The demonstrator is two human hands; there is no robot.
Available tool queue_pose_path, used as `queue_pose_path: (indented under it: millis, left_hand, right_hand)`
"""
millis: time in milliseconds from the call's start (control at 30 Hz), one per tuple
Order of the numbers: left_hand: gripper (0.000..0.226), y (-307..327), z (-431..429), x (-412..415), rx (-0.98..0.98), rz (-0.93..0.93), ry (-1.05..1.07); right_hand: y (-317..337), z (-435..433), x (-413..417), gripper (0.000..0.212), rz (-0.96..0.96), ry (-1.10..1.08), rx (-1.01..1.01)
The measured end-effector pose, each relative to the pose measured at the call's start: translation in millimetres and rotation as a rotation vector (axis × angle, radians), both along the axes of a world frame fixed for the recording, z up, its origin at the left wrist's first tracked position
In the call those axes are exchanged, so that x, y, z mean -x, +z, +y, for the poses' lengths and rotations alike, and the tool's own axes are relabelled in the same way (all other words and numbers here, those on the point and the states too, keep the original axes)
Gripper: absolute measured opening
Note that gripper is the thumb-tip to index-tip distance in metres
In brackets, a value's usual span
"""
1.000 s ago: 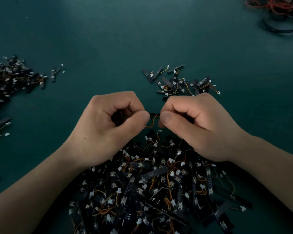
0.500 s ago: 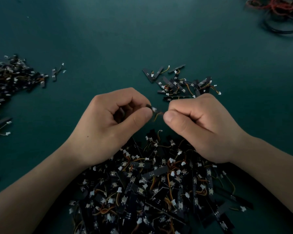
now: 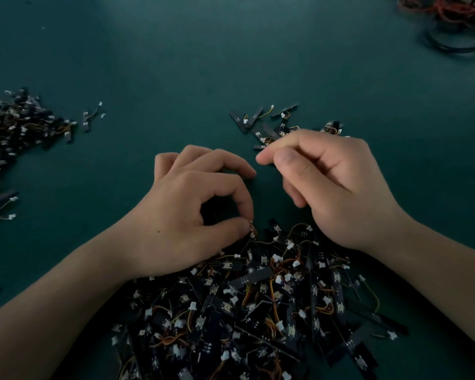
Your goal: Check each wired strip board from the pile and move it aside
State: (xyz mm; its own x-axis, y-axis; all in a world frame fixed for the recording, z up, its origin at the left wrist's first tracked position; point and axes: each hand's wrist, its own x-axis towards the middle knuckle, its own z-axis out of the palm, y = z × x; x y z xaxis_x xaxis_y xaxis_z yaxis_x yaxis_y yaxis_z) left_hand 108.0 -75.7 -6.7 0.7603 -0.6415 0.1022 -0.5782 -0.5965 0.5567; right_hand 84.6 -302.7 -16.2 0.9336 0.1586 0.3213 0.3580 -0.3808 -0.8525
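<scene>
Though clamped together on one strip board at the view's centre a second ago, now well apart.

Left hand [image 3: 192,215]: down toward 6 o'clock, thumb and forefinger pinched on an orange lead [image 3: 253,231] at the 12 o'clock edge of the pile [image 3: 258,311], other fingers stretched out over the tabletop [image 3: 176,64].

Right hand [image 3: 337,187]: up toward 1 o'clock, hovering over the small group of set-aside boards [image 3: 240,122], fingers curled, thumb tip close against forefinger. Grip on anything there impossible to tell, with no board showing between the tips.

No sign of the earlier strip board as a separate piece. Most likely released into that small group beneath the right hand, though hidden there.

Best read as one check finished and the following one begun: delivery at 1 o'clock, fresh pick at 6 o'clock, side by side. Plenty left in the pile, so far from done.

Elsewhere unchanged: larger heap [image 3: 19,127] at 9 o'clock, cable tangle [image 3: 447,12] at 2 o'clock.

Worth watching on the lift: knotted leads in the pile, likely to drag neighbouring boards up along with the pinched one.
</scene>
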Motion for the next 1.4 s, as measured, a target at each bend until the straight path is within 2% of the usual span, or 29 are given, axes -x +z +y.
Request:
queue_pose_path:
  millis: [133, 300, 433, 533, 633, 700, 833, 933, 1067, 1267, 1400]
  left_hand:
    - [0.011, -0.9, 1.2, -3.2, 0.136, 0.075, -0.028]
    - [0.008, -4.8, 2.4, -6.3, 0.425, 0.188, 0.042]
    - [0.006, -7.1, 0.8, -7.9, 0.503, 0.142, 0.102]
    - [0.008, -7.5, 0.9, -7.4, 0.526, 0.158, 0.108]
    - [0.014, -8.6, 2.0, -7.1, 0.534, 0.21, 0.125]
    - [0.013, -9.2, 2.5, -8.1, 0.509, 0.157, 0.109]
    - [0.005, -10.8, 1.6, -8.8, 0.528, 0.077, 0.093]
    - [0.009, -10.3, 1.3, -8.1, 0.548, 0.143, 0.099]
    - [0.029, -7.0, 1.5, -6.6, 0.545, 0.233, 0.077]
    - [0.022, -6.8, -0.3, -4.6, 0.477, 0.203, 0.106]
    - [0.022, -5.8, 0.0, -3.3, 0.471, 0.201, 0.09]
  right_hand:
    - [0.9, 0.1, -0.5, 0.026, 0.05, 0.026, 0.012]
    - [2.8, 1.3, 0.3, 0.051, 0.107, 0.121, 0.059]
    - [3.7, 2.0, 1.1, 0.033, 0.125, 0.187, 0.153]
    - [1.5, 1.9, -0.2, 0.023, 0.086, 0.156, 0.226]
    - [2.0, 2.0, 0.4, 0.02, 0.052, 0.136, 0.158]
    - [2.9, 2.1, 0.9, 0.022, 0.034, 0.119, 0.133]
    - [4.4, 1.9, 1.8, 0.034, 0.122, 0.15, 0.095]
    - [4.9, 0.9, 1.2, 0.031, 0.124, 0.156, 0.089]
    - [5.2, 0.5, 1.1, 0.026, 0.117, 0.164, 0.095]
    - [5.3, 2.1, 1.9, 0.022, 0.085, 0.191, 0.138]
    - [3.6, 3.5, 2.3, 0.023, 0.041, 0.125, 0.179]
